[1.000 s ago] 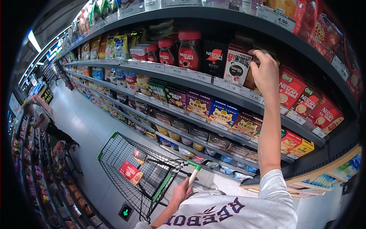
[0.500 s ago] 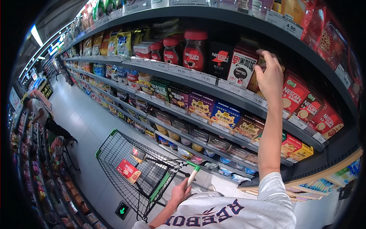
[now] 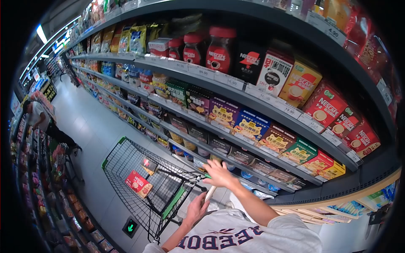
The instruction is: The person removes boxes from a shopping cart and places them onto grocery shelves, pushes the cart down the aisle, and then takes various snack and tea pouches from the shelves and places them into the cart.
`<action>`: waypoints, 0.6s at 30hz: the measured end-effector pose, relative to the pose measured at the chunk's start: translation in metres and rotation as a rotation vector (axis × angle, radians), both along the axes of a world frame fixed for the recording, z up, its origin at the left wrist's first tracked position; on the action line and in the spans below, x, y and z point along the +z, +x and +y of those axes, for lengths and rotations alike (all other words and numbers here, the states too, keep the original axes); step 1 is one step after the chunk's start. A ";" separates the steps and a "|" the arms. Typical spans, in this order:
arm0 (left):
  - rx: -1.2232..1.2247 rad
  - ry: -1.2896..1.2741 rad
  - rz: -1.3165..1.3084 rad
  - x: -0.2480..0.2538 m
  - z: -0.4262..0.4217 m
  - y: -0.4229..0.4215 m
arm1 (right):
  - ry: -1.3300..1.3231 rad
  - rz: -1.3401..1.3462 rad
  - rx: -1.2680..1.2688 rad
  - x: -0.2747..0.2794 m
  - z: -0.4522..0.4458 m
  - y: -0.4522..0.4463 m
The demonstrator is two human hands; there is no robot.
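My left hand (image 3: pixel 197 207) is wrapped round the pale handle (image 3: pixel 210 192) of a wire shopping cart (image 3: pixel 126 168). Over the green end of that handle, my right hand (image 3: pixel 219 173) hangs with its fingers spread and nothing in it. Inside the cart lie a red Nescafe box (image 3: pixel 138 184) and a smaller dark box (image 3: pixel 148 165). On the upper shelf, a yellow Nescafe box (image 3: pixel 300 83) stands between a white and red coffee box (image 3: pixel 275 74) and red Nescafe boxes (image 3: pixel 327 104).
Long shelves (image 3: pixel 236 82) of coffee jars, bags and boxes curve along the right. Across the aisle, a person (image 3: pixel 42 120) bends towards another shelf at the left. A floor sign with a green arrow (image 3: pixel 130 227) is beside the cart.
My right hand has left the yellow box on the upper shelf and come down to the cart handle, its fingers now spread. The view has shifted slightly; my left hand stays on the handle.
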State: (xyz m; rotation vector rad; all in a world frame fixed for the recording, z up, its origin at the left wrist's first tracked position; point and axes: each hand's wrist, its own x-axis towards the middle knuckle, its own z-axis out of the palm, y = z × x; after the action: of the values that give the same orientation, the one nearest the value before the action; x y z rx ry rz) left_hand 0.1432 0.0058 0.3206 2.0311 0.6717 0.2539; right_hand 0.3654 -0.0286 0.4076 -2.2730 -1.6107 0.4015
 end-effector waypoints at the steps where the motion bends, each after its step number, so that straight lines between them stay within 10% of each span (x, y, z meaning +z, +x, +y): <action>1: 0.037 0.008 -0.067 -0.002 -0.001 -0.002 | -0.072 0.161 -0.046 -0.038 -0.001 -0.012; 6: 0.302 -0.076 -0.222 -0.013 0.002 -0.013 | -0.023 0.030 -0.267 -0.114 -0.023 -0.067; 18: 0.746 -0.244 -0.219 -0.027 0.100 -0.059 | 0.049 -0.024 -0.306 -0.107 0.028 -0.086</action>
State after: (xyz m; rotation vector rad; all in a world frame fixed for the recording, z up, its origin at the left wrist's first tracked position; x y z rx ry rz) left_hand 0.0847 0.1054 0.2932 1.4248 1.2316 0.7731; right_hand 0.2796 -0.0002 0.3007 -2.4413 -1.2384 0.2555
